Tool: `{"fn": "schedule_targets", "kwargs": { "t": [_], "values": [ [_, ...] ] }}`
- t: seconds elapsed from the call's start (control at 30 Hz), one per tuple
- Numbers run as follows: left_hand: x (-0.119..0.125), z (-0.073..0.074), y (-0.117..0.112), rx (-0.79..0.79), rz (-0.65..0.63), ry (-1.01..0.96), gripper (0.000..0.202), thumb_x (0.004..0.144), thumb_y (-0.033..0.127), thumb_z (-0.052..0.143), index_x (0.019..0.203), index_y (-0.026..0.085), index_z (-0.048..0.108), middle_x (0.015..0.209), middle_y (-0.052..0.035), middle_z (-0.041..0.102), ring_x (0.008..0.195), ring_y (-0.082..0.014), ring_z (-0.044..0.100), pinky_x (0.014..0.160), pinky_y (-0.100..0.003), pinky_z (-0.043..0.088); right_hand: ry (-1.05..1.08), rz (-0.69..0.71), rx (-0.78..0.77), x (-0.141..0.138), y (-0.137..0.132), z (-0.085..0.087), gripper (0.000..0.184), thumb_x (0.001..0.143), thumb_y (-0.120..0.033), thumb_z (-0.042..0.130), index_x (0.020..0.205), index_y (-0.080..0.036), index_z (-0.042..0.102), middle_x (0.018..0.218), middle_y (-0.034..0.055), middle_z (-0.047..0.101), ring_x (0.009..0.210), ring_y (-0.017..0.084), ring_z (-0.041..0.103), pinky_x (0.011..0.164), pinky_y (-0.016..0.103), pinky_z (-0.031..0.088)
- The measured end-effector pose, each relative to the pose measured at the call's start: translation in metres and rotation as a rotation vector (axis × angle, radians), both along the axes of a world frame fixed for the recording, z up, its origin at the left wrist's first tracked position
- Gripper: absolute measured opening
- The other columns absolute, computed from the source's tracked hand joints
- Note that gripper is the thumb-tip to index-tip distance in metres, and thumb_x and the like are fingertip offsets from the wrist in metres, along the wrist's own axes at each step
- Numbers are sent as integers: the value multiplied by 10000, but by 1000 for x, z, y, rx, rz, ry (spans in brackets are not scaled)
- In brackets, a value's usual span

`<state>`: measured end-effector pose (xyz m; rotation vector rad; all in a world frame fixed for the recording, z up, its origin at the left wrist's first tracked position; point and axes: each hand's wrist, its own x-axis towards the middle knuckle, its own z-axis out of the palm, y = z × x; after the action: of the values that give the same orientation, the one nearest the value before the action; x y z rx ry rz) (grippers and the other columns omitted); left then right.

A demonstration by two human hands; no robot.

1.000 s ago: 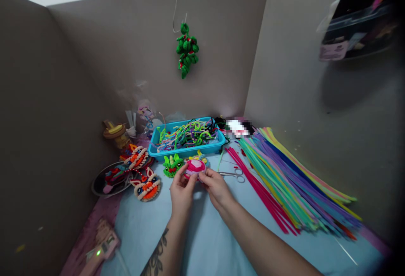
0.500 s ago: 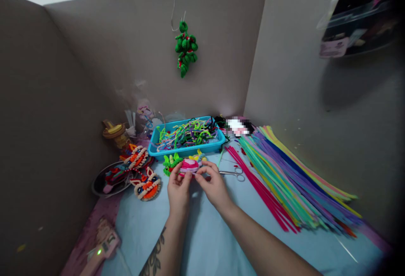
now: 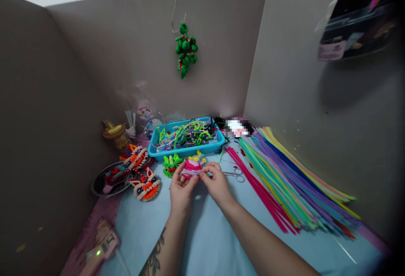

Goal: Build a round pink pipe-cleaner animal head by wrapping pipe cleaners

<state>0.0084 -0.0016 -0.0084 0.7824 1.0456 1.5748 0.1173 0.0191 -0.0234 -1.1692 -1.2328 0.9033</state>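
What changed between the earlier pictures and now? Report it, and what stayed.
The pink piece has tilted in the fingers, its oval face looking flatter than a second ago. The right hand has shifted slightly up and right, fingers pinched at the piece's right edge. The left hand keeps its hold. Scissors, blue tray and glue gun stayed put.

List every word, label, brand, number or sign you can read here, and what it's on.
No text can be read.
Pink label on the wall bin: too small and blurred to read.
Glue gun: any markings are too blurred to read.
Pixelated patch: nothing can be made out.
Pink piece: no writing shows.
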Motion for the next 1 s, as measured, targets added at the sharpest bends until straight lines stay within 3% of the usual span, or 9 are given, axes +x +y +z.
{"fn": "schedule_targets", "kwargs": {
  "t": [0.27,0.47,0.57,0.7,1.0],
  "values": [
    [1,0,-1,-16,-1,6,762,555,252,817,1241,195,491,955,-62,704,811,-151,669,725,-241,498,5,-33,15,0,1,1,70,700,-228,598,641,-209,630,849,39,494,806,201,530,620,282,428],
    [-1,0,0,-12,7,21,741,589,289,795,1258,183,492,849,-38,701,723,-134,659,686,-233,492,-6,1,20,1,-1,5,68,709,-239,613,651,-208,631,861,48,508,826,215,538,620,288,428],
    [-1,-1,0,-8,21,34,716,615,287,780,1259,176,486,904,-61,703,783,-147,662,732,-252,493,-103,-30,101,1,-6,10,35,721,-188,591,715,-212,616,887,48,516,866,214,539,685,304,440],
    [0,-4,1,8,-5,69,696,648,264,756,1272,157,467,802,-32,692,724,-128,650,725,-250,488,-295,-47,261,1,-11,12,88,773,-153,556,795,-225,601,920,54,520,941,217,521,864,363,422],
    [0,-3,-1,6,-15,278,643,686,258,708,1277,137,488,767,-23,680,691,-120,616,670,-220,475,-608,-57,371,5,-10,12,115,818,-126,530,823,-201,618,898,77,569,924,234,506,843,383,427]
  ]
}}
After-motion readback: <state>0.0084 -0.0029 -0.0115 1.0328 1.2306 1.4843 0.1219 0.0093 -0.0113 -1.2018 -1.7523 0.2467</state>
